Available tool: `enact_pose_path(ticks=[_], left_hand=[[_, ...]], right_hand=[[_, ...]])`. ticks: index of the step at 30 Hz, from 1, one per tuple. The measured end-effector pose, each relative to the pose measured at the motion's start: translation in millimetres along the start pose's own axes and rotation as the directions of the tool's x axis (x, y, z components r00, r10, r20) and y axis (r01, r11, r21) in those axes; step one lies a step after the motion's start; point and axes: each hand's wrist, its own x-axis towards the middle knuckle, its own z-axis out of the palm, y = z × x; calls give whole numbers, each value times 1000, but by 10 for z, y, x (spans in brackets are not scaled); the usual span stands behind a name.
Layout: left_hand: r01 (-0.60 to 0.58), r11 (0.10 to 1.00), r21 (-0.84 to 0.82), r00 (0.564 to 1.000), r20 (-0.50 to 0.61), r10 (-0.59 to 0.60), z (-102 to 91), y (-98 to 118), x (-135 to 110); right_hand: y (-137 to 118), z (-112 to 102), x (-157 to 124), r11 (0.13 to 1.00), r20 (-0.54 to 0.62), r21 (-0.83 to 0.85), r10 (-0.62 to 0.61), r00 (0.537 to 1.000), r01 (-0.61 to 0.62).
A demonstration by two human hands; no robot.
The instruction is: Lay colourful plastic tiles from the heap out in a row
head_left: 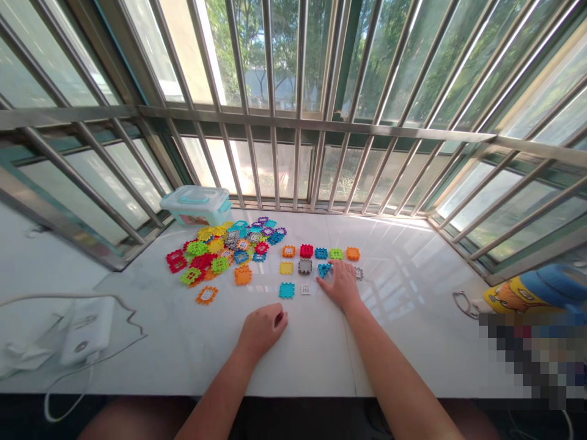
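No readable text; white device, grey marking (too blurred)

A corded white device lies at left, a yellow bottle at right.

Open tabletop from R hand across toward yellow-and-blue bottle, tile rows blocking straight ahead of L hand, slim gap btwn rows & tile heap, lidded box behind heap, window bars closing off the back
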Motion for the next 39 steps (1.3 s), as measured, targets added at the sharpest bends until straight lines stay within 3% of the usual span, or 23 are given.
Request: enact_pose_path(ticks=[14,21,27,31,35,37,39], left_hand=[[-18,1000,-17,999,-31,18,-6,-7,-14],[-14,999,-48,999,-33,12,-15,4,-28],[-13,958,-287,997,-73,-9,-31,-68,-58],[-12,763,-647,991,-108,-76,-32,-232,-56],[25,395,-919,959,-90,-269,-34,-398,-67],[13,192,-981,940,-53,-337,-41,-441,-108],[-13,62,-998,932,-35,-361,-49,-451,-178]], right_hand=[[15,22,1,999,-21,29,-19,1000,20],[-24,-65,-14,996,-106,64,-49,993,56],[-37,-139,-146,992,-105,92,-71,992,81],[-94,-157,-321,999,47,21,-36,998,35],[-185,-201,-493,999,195,-12,-41,980,44],[-229,-237,-559,999,231,-24,-21,973,28],[-266,-273,-604,999,253,-43,6,967,5]])
